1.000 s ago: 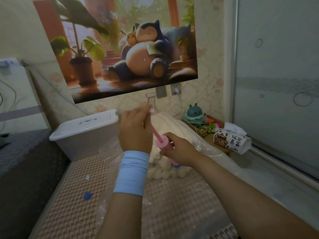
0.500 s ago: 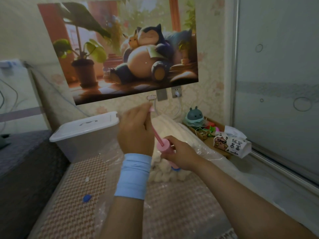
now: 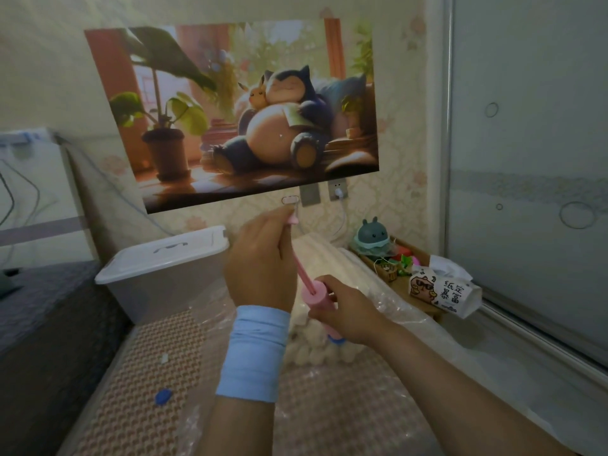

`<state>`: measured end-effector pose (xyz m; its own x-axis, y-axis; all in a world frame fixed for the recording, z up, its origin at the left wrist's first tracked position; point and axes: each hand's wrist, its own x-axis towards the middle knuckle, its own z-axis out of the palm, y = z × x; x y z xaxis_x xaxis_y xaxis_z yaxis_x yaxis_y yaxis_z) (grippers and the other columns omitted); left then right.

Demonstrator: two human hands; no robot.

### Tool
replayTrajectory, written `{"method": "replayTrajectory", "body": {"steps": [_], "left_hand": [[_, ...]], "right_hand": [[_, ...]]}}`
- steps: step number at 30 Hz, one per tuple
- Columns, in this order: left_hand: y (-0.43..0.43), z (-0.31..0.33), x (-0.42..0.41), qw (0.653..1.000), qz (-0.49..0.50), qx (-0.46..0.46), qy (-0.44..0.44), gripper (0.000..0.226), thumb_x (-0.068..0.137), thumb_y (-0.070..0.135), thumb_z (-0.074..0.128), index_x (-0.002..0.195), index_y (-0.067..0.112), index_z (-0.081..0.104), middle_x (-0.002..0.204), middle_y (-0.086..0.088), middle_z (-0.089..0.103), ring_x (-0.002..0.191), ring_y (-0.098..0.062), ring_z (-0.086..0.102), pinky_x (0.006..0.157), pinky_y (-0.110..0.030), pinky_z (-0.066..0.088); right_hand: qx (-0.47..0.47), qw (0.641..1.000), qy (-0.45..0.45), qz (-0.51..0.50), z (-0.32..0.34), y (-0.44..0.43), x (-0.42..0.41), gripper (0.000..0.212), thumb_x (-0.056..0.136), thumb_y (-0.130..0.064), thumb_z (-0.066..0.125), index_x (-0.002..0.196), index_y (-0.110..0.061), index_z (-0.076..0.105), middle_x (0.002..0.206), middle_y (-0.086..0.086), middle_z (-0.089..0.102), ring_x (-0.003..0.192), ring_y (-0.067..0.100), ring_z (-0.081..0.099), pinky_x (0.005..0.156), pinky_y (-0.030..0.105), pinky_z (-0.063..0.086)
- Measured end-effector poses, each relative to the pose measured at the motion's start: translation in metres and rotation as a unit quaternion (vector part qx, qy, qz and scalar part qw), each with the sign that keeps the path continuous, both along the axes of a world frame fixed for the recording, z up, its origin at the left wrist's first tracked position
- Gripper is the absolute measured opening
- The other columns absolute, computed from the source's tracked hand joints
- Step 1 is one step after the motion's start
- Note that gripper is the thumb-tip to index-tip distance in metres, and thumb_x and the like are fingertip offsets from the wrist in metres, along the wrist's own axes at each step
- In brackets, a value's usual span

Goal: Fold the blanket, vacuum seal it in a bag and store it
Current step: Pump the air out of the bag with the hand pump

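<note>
- The step now is sucking the air out. The blanket [image 3: 314,353] is folded and lies inside the clear bag [image 3: 398,312], in the middle of the patterned mat [image 3: 131,373].
- The right hand [image 3: 347,315] is wrapped round the fat pink pump [image 3: 317,296] and holds its low end on the bag.
- The left hand [image 3: 260,261] is closed tight round the thin pink rod [image 3: 302,273], which sticks far out of the pump.
- Next, I think the rod must go down and up many times. The pump must sit straight, or air may slip back in.
- A white box [image 3: 158,271] sits far left, just beside the bag. It may be where the bag goes.
- A small blue cap [image 3: 163,396] lies near left on the mat. It may close the hole later.
- A tissue pack [image 3: 444,291] and a round toy [image 3: 373,230] sit far right. Nothing blocks the hands.
</note>
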<state>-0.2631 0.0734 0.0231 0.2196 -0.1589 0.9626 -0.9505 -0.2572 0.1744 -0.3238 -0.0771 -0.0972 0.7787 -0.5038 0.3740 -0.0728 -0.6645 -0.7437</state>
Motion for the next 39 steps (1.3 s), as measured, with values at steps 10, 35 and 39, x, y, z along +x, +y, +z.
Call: {"method": "replayTrajectory", "body": {"steps": [10, 35, 39], "left_hand": [[-0.003, -0.009, -0.003, 0.985, 0.019, 0.145, 0.087, 0.023, 0.096, 0.02, 0.053, 0.113, 0.027, 0.067, 0.098, 0.0, 0.071, 0.088, -0.023, 0.066, 0.075, -0.031, 0.051], [-0.008, -0.025, 0.004, 0.994, 0.0, 0.09, 0.068, 0.023, 0.094, 0.023, 0.056, 0.112, 0.029, 0.069, 0.103, 0.004, 0.071, 0.091, -0.018, 0.065, 0.076, -0.026, 0.047], [-0.023, -0.055, 0.008, 0.918, -0.021, 0.325, 0.226, 0.031, 0.097, 0.031, 0.046, 0.124, 0.036, 0.06, 0.116, 0.001, 0.066, 0.103, -0.022, 0.061, 0.081, -0.028, 0.044]], "right_hand": [[-0.001, 1.0, -0.012, -0.01, 0.001, 0.005, 0.0, 0.04, 0.085, -0.037, 0.073, 0.12, -0.036, 0.053, 0.107, -0.013, 0.067, 0.097, 0.006, 0.063, 0.088, 0.036, 0.053], [-0.005, 1.0, 0.003, 0.003, 0.001, 0.003, 0.001, 0.04, 0.085, -0.039, 0.072, 0.119, -0.036, 0.052, 0.109, -0.01, 0.068, 0.099, 0.009, 0.063, 0.088, 0.041, 0.054], [0.011, 1.0, 0.01, -0.006, 0.005, 0.013, -0.001, 0.044, 0.08, -0.063, 0.053, 0.117, -0.039, 0.052, 0.105, -0.009, 0.07, 0.096, 0.011, 0.065, 0.082, 0.041, 0.056]]}}
